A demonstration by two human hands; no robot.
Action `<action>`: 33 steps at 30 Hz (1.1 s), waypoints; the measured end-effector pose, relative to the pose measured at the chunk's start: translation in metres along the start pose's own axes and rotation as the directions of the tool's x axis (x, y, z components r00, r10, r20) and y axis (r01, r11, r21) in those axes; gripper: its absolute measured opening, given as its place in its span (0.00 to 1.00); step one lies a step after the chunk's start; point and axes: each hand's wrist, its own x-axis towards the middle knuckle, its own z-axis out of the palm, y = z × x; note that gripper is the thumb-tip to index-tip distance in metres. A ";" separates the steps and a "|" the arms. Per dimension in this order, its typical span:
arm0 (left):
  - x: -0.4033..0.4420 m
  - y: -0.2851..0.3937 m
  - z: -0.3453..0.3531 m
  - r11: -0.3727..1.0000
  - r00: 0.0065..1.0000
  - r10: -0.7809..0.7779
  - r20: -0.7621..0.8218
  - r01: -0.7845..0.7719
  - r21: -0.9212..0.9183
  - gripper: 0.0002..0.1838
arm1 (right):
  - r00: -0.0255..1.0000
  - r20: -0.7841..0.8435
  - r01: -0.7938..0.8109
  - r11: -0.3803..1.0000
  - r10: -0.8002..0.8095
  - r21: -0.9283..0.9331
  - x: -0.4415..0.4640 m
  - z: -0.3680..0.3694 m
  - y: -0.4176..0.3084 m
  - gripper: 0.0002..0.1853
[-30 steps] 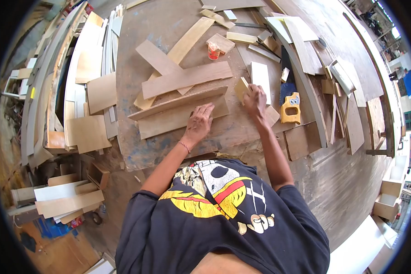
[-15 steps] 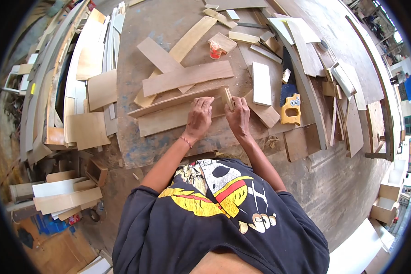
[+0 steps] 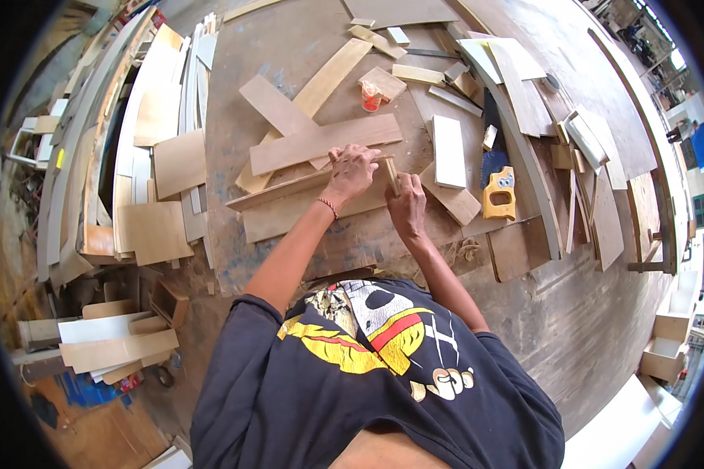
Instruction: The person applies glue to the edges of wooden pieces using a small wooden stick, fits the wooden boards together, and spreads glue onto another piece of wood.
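On the red cup (image 3: 371, 99), well in from the near edge of the table (image 3: 246, 264), printing is showing too small to read. A yellow-handled saw (image 3: 498, 195) is lying toward the right edge. Both forearms are reaching in over the near edge, angling toward each other, backs of the hands facing up. The left hand (image 3: 350, 172), a bracelet (image 3: 328, 206) circling its wrist, is gripping across the top of an upright board (image 3: 278, 192), which is standing along a flat board (image 3: 289, 218) near that edge. The right hand (image 3: 407, 205) is clasping a small wood block (image 3: 392, 173) upright by the board's right end.
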 end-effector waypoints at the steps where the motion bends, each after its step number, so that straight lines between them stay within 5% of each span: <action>1: 0.002 0.001 0.001 1.000 1.000 0.006 0.002 -0.006 0.000 0.13 | 1.000 -0.005 -0.003 1.000 0.003 -0.001 0.001 0.001 0.001 0.13; 13: 0.005 -0.002 0.007 1.000 1.000 0.016 0.008 -0.016 -0.014 0.11 | 1.000 -0.018 0.004 1.000 -0.004 0.014 0.004 0.003 0.003 0.15; 19: -0.003 0.003 -0.001 0.998 0.987 0.045 -0.153 -0.052 -0.041 0.14 | 0.994 0.052 -0.104 0.994 0.101 0.046 0.008 -0.019 0.002 0.12; 25: -0.004 0.001 -0.002 0.997 0.985 0.065 -0.159 -0.071 -0.031 0.14 | 0.972 0.184 -0.101 0.965 0.147 -0.242 0.030 -0.025 -0.004 0.12; 33: -0.001 0.004 0.001 0.998 0.994 0.060 -0.096 -0.060 0.004 0.14 | 0.977 0.140 -0.123 0.965 0.158 -0.231 0.034 -0.010 -0.009 0.11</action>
